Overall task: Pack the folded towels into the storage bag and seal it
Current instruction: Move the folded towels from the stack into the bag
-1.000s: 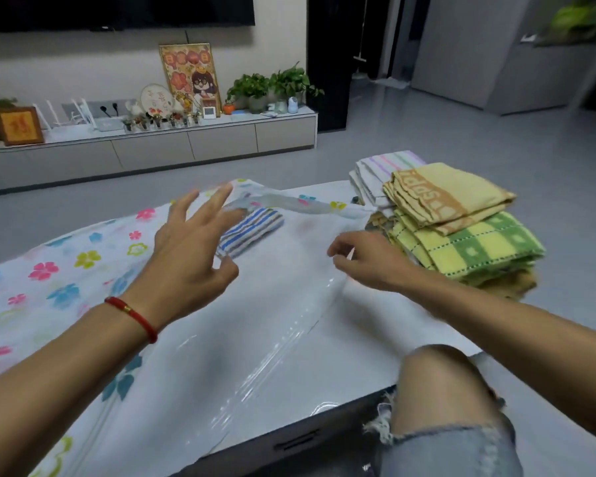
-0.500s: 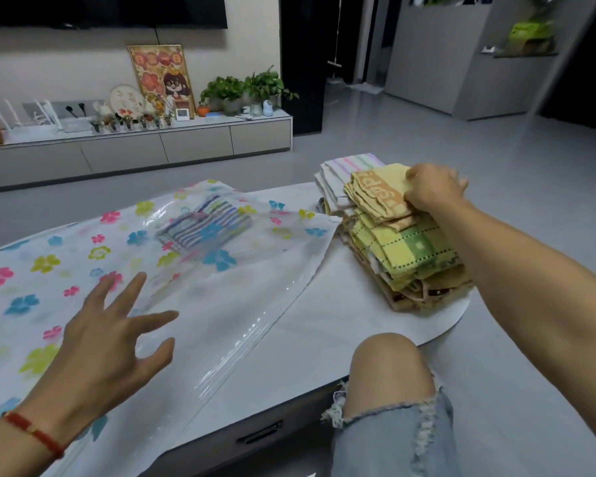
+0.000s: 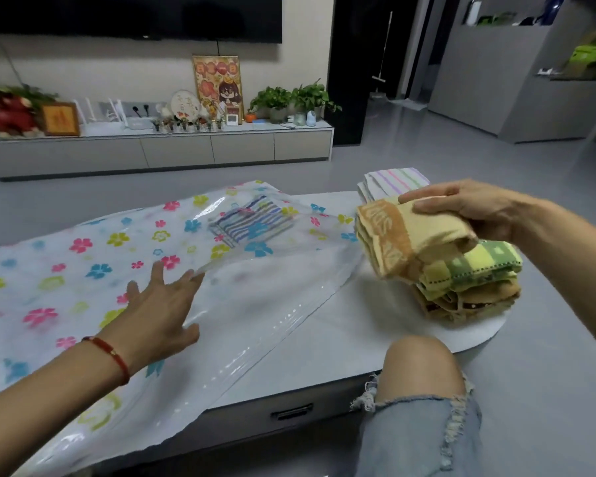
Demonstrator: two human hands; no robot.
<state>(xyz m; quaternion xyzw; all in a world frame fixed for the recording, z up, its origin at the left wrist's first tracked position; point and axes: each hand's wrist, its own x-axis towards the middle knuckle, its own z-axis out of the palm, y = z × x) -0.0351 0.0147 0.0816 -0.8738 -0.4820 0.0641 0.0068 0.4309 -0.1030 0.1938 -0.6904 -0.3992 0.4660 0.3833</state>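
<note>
Gripping a folded yellow towel [image 3: 413,232] with an orange patterned band, my right hand [image 3: 468,210] curls over its upper edge, fingers on top and thumb hidden beneath. Directly below this grip sits the remaining towel stack [image 3: 468,284], its top layer checked in green and yellow, resting on the pale table [image 3: 341,342]. Just beyond my right hand lies a second pile, a striped pastel towel [image 3: 393,179]. My left hand [image 3: 159,315], fingers straight and spread, holds nothing; its fingertips [image 3: 193,275] touch the lifted edge of the storage bag [image 3: 83,263], a clear sheet printed with coloured flowers, spread flat across the table to the left of the held towel. Beyond my left fingertips, a blue-striped towel [image 3: 252,223] shows through the plastic, inside the bag. A red bracelet [image 3: 112,354] circles my left wrist. My bare knee [image 3: 417,366] rises at the table's near edge, below the right grip.
</note>
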